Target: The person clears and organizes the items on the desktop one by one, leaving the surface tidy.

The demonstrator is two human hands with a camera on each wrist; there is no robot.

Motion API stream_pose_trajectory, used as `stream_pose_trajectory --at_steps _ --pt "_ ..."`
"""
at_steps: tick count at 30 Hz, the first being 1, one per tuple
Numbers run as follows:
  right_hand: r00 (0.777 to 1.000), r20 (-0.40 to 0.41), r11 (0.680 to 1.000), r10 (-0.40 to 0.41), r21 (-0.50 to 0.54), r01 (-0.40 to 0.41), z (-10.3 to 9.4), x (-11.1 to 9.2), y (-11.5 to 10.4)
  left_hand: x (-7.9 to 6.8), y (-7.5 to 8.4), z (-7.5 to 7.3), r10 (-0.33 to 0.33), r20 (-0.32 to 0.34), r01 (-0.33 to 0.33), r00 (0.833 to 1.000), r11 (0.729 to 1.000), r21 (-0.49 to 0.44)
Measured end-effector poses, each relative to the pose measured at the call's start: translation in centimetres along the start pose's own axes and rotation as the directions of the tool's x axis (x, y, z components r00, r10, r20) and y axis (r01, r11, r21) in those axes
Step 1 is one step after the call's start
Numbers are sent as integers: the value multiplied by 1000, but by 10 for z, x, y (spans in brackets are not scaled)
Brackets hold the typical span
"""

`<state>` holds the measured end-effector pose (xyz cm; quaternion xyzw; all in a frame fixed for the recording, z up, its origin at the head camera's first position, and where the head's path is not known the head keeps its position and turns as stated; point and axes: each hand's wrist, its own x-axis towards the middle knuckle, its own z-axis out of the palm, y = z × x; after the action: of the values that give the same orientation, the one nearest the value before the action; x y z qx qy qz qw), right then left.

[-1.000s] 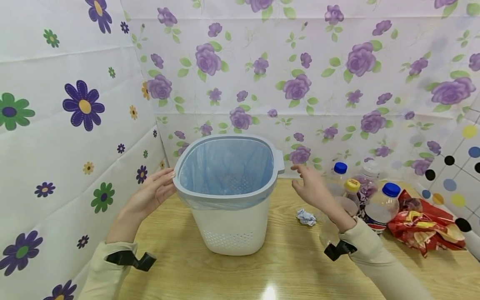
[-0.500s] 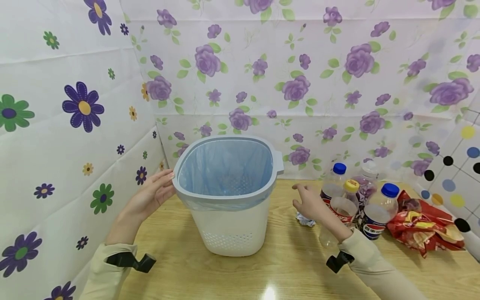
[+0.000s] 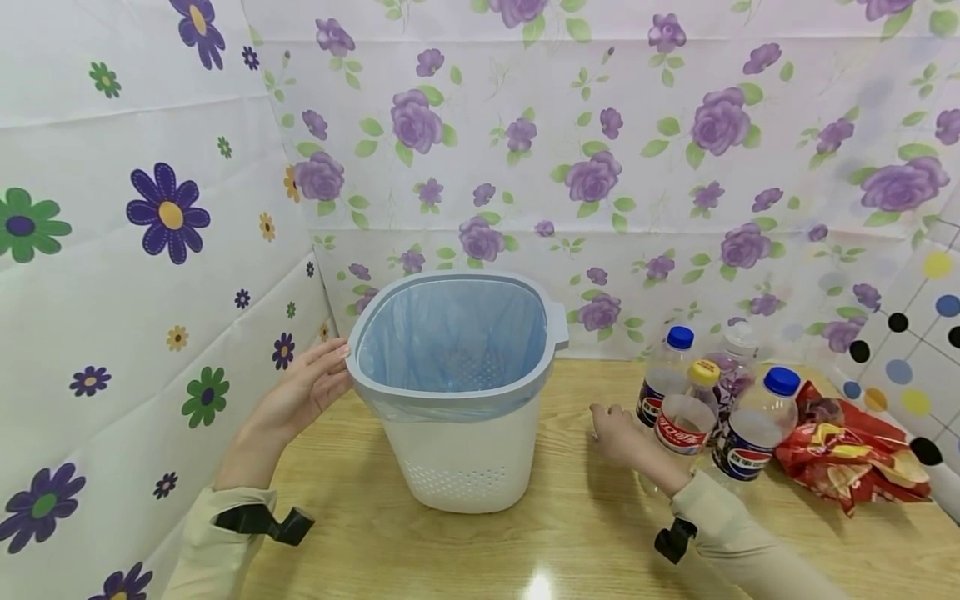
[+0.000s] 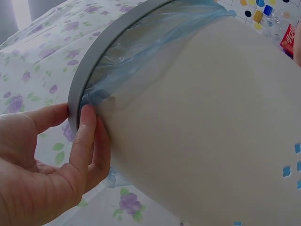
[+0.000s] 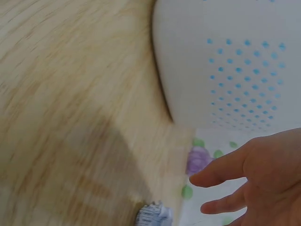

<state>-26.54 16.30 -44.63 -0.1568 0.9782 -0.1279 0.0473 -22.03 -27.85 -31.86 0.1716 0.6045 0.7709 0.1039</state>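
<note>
A white trash bin (image 3: 468,462) with a grey rim (image 3: 450,402) and a blue plastic bag liner (image 3: 450,333) stands upright on the table. My left hand (image 3: 300,392) pinches the bin's left rim; in the left wrist view the hand (image 4: 61,165) has thumb and fingers on either side of it. My right hand (image 3: 622,437) is low over the table, right of the bin. In the right wrist view its fingers are extended and apart from a crumpled paper ball (image 5: 154,215) on the table. In the head view the hand mostly hides that ball.
Right of the right hand stand several plastic bottles, among them a yellow-capped one (image 3: 686,417) and a blue-capped one (image 3: 750,433). Beyond them lies a crumpled red snack bag (image 3: 847,450). Flowered sheets (image 3: 480,167) hang behind and at the left.
My right hand has lowered from beside the bin's rim height down toward the table, over the paper ball. The left hand and bin have stayed put.
</note>
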Motion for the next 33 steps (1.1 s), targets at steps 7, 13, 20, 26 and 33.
stream_pose_trajectory --at_steps 7,13,20,26,33 --pt "998 62 1000 -5 14 4 11 1 6 0 -1 0 6 8 -6 1000 1000 0" --pt "989 133 997 70 9 -72 17 4 8 2 -2 1 20 16 -20 1000 1000 -9" --pt "992 123 999 40 -7 -40 18 0 5 1 -3 1 17 10 -17 1000 999 -29" --pt "992 122 999 37 0 -38 15 -4 1 0 -2 1 15 -1 -15 1000 1000 -11" --pt "985 169 999 43 -8 -43 12 -7 -4 1 -2 1 9 -11 -9 1000 1000 -7"
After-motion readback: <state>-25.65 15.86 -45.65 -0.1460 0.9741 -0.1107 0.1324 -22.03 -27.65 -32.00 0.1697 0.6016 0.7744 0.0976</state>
